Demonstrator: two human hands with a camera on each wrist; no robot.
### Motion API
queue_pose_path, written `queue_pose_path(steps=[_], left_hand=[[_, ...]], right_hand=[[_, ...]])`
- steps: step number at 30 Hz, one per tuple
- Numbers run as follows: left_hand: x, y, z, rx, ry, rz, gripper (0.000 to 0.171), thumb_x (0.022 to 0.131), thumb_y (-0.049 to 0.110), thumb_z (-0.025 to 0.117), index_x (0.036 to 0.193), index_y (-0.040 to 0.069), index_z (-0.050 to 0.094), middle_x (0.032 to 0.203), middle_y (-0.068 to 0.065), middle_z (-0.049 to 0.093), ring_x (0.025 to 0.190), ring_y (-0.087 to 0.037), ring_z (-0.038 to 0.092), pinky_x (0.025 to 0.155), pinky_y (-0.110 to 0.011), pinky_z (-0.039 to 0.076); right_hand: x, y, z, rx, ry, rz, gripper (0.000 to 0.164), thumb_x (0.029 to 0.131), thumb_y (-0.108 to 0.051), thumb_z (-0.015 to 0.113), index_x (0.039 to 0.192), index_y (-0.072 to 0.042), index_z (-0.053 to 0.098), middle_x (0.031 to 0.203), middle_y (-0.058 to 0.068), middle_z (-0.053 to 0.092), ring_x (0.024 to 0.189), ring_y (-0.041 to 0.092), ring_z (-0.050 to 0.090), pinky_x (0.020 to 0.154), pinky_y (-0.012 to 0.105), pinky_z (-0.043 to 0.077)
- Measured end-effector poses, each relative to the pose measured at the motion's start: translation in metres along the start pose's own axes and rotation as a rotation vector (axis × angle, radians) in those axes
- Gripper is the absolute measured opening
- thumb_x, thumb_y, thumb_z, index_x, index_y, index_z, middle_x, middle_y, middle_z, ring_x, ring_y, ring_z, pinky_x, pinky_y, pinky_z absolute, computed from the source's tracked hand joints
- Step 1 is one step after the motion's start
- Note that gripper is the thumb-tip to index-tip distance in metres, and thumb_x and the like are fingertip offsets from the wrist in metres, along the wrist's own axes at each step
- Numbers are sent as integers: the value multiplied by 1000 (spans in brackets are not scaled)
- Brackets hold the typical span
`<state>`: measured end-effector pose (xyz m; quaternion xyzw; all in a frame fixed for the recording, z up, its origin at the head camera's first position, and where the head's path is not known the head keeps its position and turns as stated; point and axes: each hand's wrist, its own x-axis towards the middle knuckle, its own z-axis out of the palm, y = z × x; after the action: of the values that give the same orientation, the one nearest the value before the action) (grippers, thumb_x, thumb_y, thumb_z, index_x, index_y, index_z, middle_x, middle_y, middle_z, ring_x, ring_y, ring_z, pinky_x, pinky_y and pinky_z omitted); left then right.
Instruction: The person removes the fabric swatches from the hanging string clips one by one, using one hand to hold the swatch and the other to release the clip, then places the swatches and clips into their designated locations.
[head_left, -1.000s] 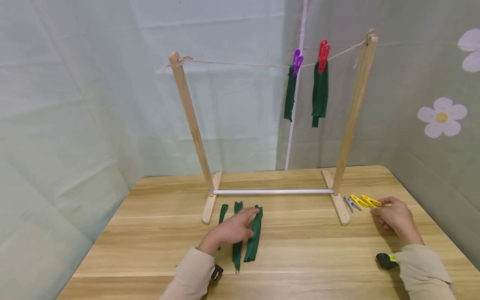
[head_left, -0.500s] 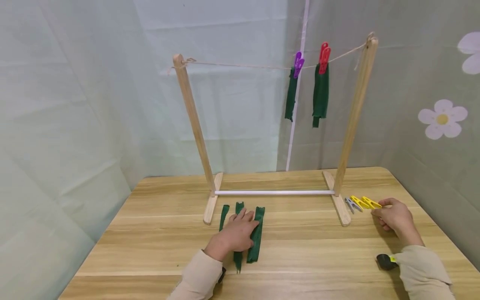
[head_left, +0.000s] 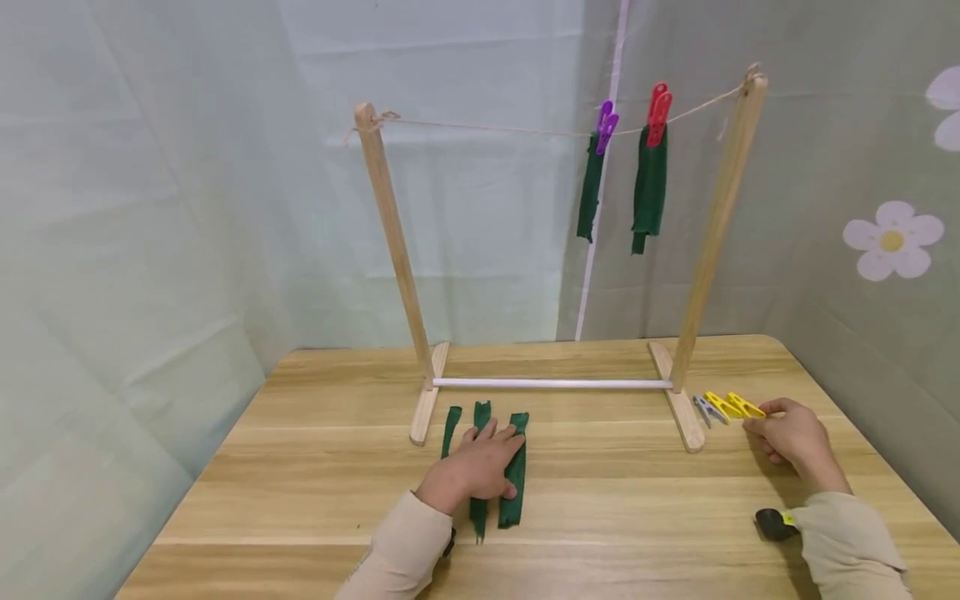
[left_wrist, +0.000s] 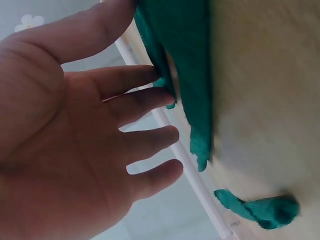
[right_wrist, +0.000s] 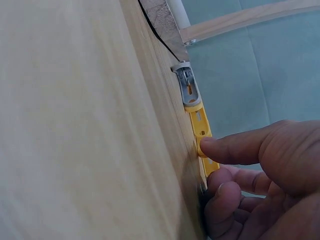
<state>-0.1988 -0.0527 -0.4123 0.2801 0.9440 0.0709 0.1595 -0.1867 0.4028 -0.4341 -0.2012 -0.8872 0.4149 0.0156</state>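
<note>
Palm down over the green cloth strips, my left hand (head_left: 476, 468) has its fingers spread. Its fingertips reach the right strip (head_left: 512, 512) and overlap the middle strip (head_left: 480, 523). A thinner left strip (head_left: 451, 429) lies beside the wrist, partly hidden. The left wrist view shows the fingers nearly straight, with the thumb at a green strip (left_wrist: 192, 65). On the right, my right hand (head_left: 795, 435) pinches the end of the outermost yellow clothespin (head_left: 745, 406) between thumb and forefinger. Next to it lie another yellow clothespin (head_left: 722, 407) and a grey one (head_left: 706, 409).
A wooden stand carries a string (head_left: 487, 127) between its left post (head_left: 396, 242) and right post (head_left: 718, 242). A purple clothespin (head_left: 606, 129) and a red clothespin (head_left: 658, 117) hold green cloths on it. A white rod (head_left: 555, 384) joins the feet on the wooden table (head_left: 600, 533).
My left hand has drawn back from the far end of the right strip, its fingers now lying over the middle and right strips. The right hand stays at the clothespins.
</note>
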Motion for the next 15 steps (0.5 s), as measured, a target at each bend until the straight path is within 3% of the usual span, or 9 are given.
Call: queue_pose_path(steps=[8,15], left_hand=[[-4,8,0,31,8,-33,78,88,38,78,153,11,44,160,-8,36,150,-36,20,117,-55,20],[-2,4,1,15,-12,-30,83,88,40,78,155,10,41,162,-8,32,150,-37,17,117,-55,19]], right_hand=[[-2,-1,-2,-16,-13,6,47,94,-14,66,124,13,43,64,6,55,55,19,54,49,33,49],[-5,-4,-6,-8,-56,-7,56,93,-16,68,128,16,38,71,7,58,60,19,58,53,34,52]])
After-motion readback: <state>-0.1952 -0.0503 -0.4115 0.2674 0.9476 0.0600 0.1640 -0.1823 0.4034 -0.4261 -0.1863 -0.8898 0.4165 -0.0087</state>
